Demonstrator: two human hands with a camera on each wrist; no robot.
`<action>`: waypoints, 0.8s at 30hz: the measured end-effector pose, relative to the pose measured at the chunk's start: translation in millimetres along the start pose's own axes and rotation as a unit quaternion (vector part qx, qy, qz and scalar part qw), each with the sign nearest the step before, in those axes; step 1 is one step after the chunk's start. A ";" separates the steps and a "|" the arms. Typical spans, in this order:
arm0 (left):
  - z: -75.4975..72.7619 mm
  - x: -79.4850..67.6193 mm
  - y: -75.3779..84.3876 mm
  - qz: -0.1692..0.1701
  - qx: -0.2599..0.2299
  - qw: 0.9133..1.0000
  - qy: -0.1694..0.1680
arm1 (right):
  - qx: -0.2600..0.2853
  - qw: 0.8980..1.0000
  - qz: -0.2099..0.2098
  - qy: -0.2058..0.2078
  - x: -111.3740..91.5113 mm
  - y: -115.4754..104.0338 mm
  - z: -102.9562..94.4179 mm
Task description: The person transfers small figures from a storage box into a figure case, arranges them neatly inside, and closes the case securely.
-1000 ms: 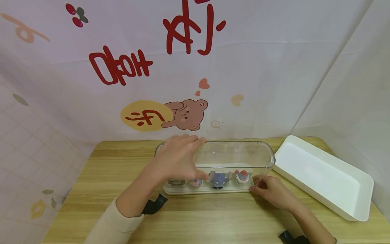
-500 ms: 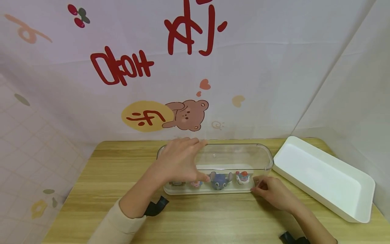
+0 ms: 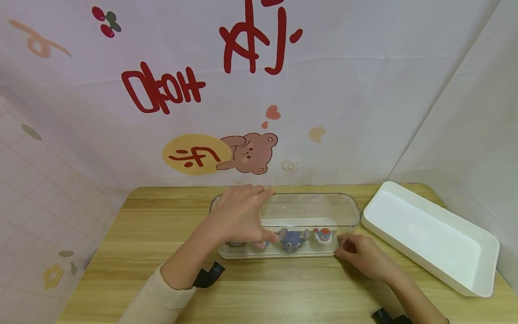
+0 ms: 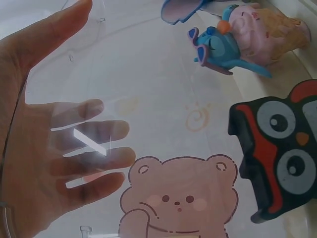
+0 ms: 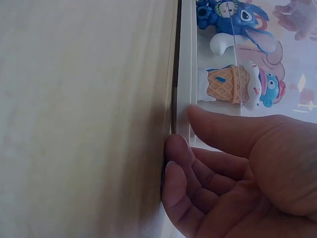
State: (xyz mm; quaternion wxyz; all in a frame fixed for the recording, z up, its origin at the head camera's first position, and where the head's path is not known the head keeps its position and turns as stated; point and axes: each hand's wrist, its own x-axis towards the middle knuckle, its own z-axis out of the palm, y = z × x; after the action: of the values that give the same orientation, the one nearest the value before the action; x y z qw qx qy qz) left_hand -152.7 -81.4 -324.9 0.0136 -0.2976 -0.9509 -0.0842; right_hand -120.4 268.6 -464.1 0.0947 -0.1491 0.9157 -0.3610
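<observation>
A clear plastic cover (image 3: 311,209) stands over a white base (image 3: 283,257) on the table. My left hand (image 3: 238,213) spans the cover near its left end, thumb at the front and fingers at the back. My right hand (image 3: 362,256) pinches the base's right front corner between thumb and fingers. Behind the cover's front wall stand a blue big-eared figurine (image 3: 293,241), an ice-cream-cone figurine (image 3: 323,236) and a pink figurine (image 3: 262,245). A dark owl-faced figure (image 4: 272,148) shows in the left wrist view; my hand partly hides that end in the head view.
A shallow white tray (image 3: 429,234) lies slanted at the right of the wooden table (image 3: 259,292). Behind the table hangs a white printed cloth (image 3: 352,112). Black straps (image 3: 208,274) hang at both wrists.
The clear cover has come down a little toward the base, and my left hand has sunk slightly with it. My right hand keeps its place at the corner. The whole view has shifted slightly.
</observation>
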 end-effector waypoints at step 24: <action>16.5 -1.5 -1.9 -0.004 0.004 1.000 -0.017 | 0.003 1.000 0.002 -0.010 -0.8 -0.2 -0.2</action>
State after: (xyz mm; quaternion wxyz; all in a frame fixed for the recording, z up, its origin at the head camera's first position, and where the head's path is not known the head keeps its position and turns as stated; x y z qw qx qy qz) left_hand -152.1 -81.0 -341.5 -0.0021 -0.2956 -0.9523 -0.0753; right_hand -119.6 268.8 -463.7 0.1047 -0.1508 0.9139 -0.3619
